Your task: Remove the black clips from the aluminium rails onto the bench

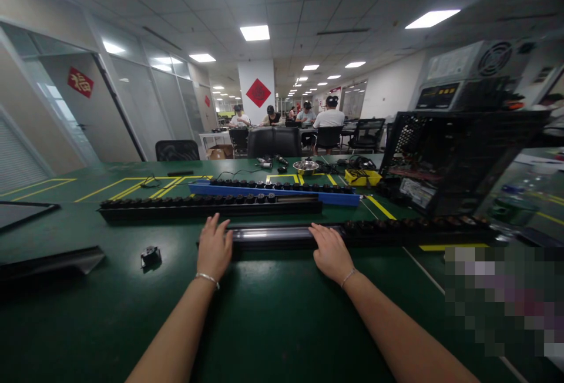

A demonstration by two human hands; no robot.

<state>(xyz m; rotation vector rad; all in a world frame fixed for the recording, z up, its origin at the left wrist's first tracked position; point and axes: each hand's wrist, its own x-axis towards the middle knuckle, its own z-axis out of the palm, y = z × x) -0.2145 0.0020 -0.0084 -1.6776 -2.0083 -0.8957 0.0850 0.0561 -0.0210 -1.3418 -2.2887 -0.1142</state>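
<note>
A long black channel-shaped tray point(273, 235) lies crosswise before me on the green table. Its left stretch shows a bare shiny strip; small black parts point(409, 225) line the right stretch. My left hand point(214, 249) is at the tray's left end, fingers stretched out and apart. Near the first of the black parts, my right hand point(331, 252) rests against the tray's near edge, its fingers extended and close together. Whether anything is under its fingertips is hidden. One loose small black part point(151, 258) sits on the table left of my left hand.
Behind lie another black tray point(211, 210) and a blue tray point(326, 196), both carrying rows of small parts. An open computer case point(453, 160) with power supplies point(467, 71) on top stands right. A yellow basket point(362, 177) and metal bowl point(305, 166) are farther back. People sit beyond.
</note>
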